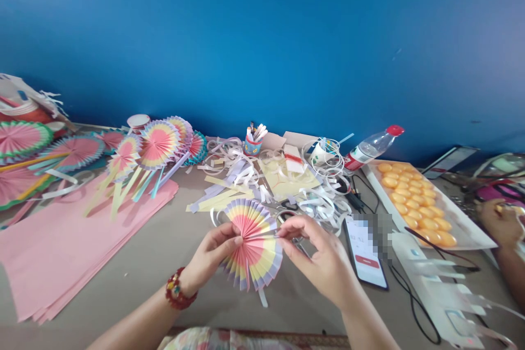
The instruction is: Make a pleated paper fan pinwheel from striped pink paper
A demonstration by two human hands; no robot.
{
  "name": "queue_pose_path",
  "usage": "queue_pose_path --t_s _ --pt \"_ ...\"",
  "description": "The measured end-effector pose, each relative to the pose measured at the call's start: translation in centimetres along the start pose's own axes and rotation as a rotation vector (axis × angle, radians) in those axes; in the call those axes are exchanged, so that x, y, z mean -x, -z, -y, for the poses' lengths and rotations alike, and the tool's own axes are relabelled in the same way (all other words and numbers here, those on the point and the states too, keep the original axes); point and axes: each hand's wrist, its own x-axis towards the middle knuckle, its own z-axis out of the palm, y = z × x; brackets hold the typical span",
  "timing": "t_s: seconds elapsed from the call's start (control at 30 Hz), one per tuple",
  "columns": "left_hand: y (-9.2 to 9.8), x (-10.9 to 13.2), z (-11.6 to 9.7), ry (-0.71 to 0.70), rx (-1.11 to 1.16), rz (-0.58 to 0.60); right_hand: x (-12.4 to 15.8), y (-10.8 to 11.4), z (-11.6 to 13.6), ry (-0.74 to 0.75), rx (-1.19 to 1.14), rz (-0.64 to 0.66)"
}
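A round pleated paper fan [250,251], pink in the middle with yellow and lilac bands, is held up over the grey table. My left hand [215,251] is closed on it near its centre, thumb on the front pleats. At its right side, my right hand [314,251] pinches the outer edge between thumb and fingertips, by a slit between the pleats. A pale paper strip [263,298] sticks out below the fan. Behind it, scissors lie partly hidden.
Pink paper sheets [82,240] and finished fans [159,145] lie left. Paper scraps [241,175] and a pen cup [253,145] stand behind. Rightward are a phone [365,254], bottle [373,147], tray of orange pieces [484,240], power strip [435,290] and another person's hand [500,221].
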Motion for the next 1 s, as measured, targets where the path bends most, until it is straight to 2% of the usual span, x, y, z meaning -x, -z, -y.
queue_pose_path --t_s 0.33,1.0 --pt "0.04 -0.01 -0.05 -0.010 -0.002 0.039 -0.19 0.35 -0.03 0.133 0.074 0.002" --pt "0.27 -0.17 0.14 -0.049 0.007 0.081 -0.18 0.06 0.16 0.199 0.089 -0.058"
